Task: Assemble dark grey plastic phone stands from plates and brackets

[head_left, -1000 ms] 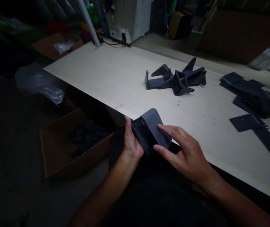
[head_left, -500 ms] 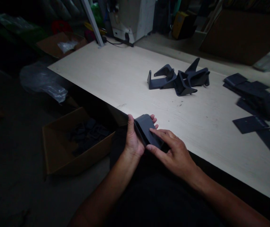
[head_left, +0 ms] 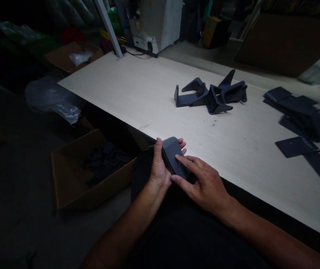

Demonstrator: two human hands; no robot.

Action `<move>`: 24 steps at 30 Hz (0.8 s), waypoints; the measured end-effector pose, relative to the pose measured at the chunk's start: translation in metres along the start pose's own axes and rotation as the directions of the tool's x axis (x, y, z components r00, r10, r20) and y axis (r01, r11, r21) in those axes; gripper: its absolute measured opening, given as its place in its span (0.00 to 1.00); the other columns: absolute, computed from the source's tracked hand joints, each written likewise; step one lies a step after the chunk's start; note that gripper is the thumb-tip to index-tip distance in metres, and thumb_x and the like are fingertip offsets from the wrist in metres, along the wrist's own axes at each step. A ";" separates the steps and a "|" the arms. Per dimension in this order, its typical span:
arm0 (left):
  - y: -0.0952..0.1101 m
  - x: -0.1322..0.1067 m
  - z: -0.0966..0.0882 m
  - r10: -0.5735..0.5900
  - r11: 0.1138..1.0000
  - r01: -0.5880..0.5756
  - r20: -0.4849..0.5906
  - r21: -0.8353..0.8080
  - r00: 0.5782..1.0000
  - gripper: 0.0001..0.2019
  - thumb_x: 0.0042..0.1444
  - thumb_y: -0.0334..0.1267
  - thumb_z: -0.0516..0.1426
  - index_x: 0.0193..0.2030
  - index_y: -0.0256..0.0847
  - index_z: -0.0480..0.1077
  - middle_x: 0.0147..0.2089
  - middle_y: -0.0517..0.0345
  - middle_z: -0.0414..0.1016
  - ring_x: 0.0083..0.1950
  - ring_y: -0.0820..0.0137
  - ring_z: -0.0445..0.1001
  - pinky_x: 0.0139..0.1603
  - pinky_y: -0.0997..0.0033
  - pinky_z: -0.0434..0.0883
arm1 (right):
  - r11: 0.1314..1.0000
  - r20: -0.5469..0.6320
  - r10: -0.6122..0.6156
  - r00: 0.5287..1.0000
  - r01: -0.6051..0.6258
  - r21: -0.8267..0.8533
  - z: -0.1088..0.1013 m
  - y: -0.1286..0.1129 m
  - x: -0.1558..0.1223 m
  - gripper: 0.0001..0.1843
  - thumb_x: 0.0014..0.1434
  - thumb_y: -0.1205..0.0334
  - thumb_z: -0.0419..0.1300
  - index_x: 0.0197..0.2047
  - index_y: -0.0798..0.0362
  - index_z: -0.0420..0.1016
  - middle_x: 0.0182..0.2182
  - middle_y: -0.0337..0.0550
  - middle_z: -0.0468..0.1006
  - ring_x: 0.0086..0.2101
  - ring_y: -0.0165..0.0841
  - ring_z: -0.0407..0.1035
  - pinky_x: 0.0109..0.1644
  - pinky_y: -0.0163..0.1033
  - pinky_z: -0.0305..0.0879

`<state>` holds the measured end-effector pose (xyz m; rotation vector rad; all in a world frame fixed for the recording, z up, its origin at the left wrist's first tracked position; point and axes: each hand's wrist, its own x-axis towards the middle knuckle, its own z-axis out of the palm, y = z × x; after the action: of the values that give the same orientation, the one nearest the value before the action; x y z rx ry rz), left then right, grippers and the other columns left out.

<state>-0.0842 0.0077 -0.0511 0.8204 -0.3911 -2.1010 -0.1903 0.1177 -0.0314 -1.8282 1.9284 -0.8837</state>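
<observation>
A dark grey plastic part with a rounded top sits at the near edge of the pale table, held between both hands. My left hand wraps round its left side, thumb up along the edge, fingertips showing behind the top. My right hand grips its lower right side, with the index finger laid across the face.
Several dark bracket-shaped parts lie in a cluster mid-table. Flat dark pieces are spread at the right. An open cardboard box with dark parts stands on the floor at the left. Crumpled plastic film lies beyond it.
The part has tipped down and drawn closer to me at the table edge. My right hand slid lower on it and my left hand's fingers curled round its back.
</observation>
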 end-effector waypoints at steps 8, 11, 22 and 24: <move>0.009 -0.006 -0.001 0.020 1.000 -0.012 0.295 -0.027 0.955 0.26 0.61 0.57 0.60 0.53 0.37 0.81 0.56 0.42 0.82 0.59 0.49 0.79 0.60 0.53 0.75 | 0.840 -0.020 0.184 0.983 -0.147 0.522 -0.015 0.009 0.029 0.28 0.62 0.46 0.71 0.62 0.46 0.77 0.54 0.45 0.82 0.51 0.41 0.77 0.57 0.47 0.73; 0.004 -0.002 -0.005 0.027 0.999 -0.032 0.364 0.008 0.931 0.26 0.58 0.54 0.60 0.56 0.37 0.80 0.60 0.43 0.80 0.63 0.45 0.76 0.63 0.50 0.73 | 0.703 0.093 0.243 0.965 -0.242 0.669 -0.015 0.012 0.045 0.20 0.65 0.45 0.67 0.52 0.50 0.81 0.44 0.43 0.83 0.44 0.37 0.77 0.49 0.40 0.73; 0.013 -0.005 0.002 0.081 0.995 -0.093 0.289 0.030 0.954 0.22 0.58 0.46 0.58 0.54 0.35 0.77 0.58 0.39 0.81 0.65 0.49 0.76 0.69 0.50 0.68 | 0.518 0.240 0.180 0.954 -0.299 0.802 -0.003 0.004 0.046 0.17 0.62 0.48 0.71 0.47 0.52 0.81 0.37 0.39 0.79 0.36 0.31 0.71 0.42 0.34 0.67; 0.019 -0.003 0.006 0.073 0.997 -0.073 0.137 -0.002 0.988 0.16 0.59 0.46 0.57 0.48 0.37 0.75 0.48 0.42 0.84 0.55 0.53 0.82 0.64 0.50 0.72 | 0.553 0.226 0.181 0.957 -0.289 0.781 0.003 0.002 0.040 0.15 0.62 0.50 0.72 0.44 0.52 0.81 0.35 0.38 0.77 0.34 0.30 0.69 0.40 0.34 0.66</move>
<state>-0.0757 -0.0012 -0.0357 0.6553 -0.4905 -2.0950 -0.1950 0.0780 -0.0282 -0.9973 1.2725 -1.2455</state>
